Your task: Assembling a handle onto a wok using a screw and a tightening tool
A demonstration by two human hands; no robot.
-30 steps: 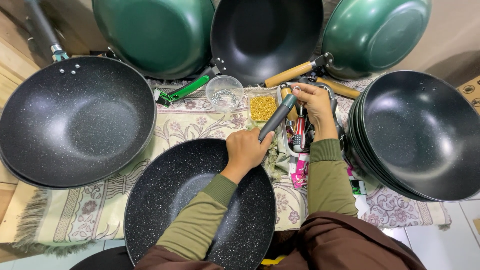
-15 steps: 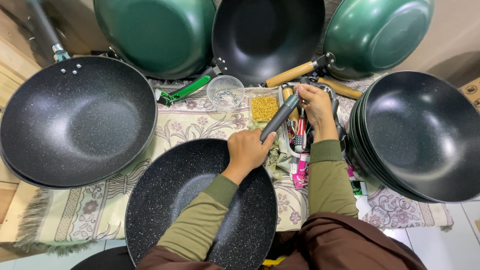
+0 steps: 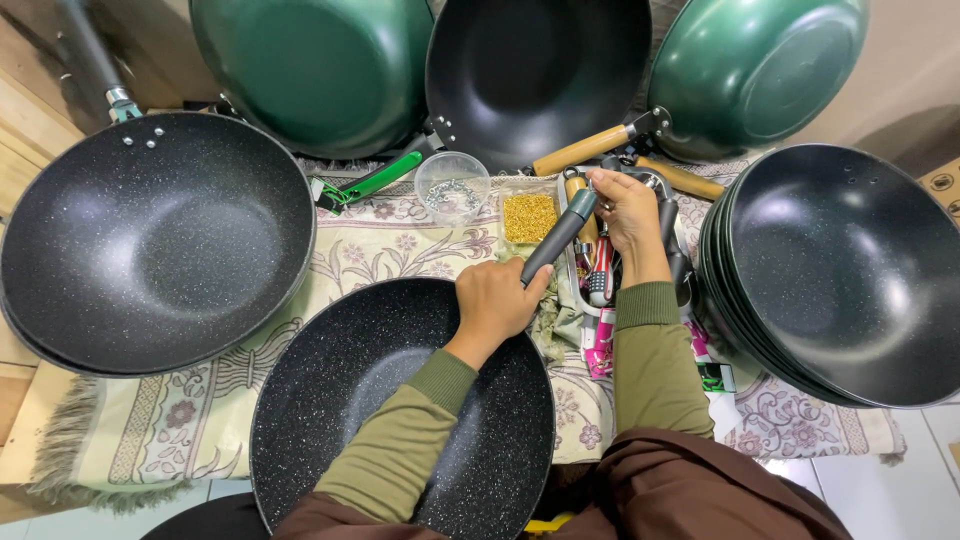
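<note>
Gripping a grey handle at the speckled black wok's rim, the left hand clenches. The right hand pinches its far tip; the sleeve hides part of the wok's round, stone-textured bowl.

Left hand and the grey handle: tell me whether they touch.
Touching. The head view shows the left hand wrapped around the lower end of the grey handle, at the rim of the speckled black wok.
</note>
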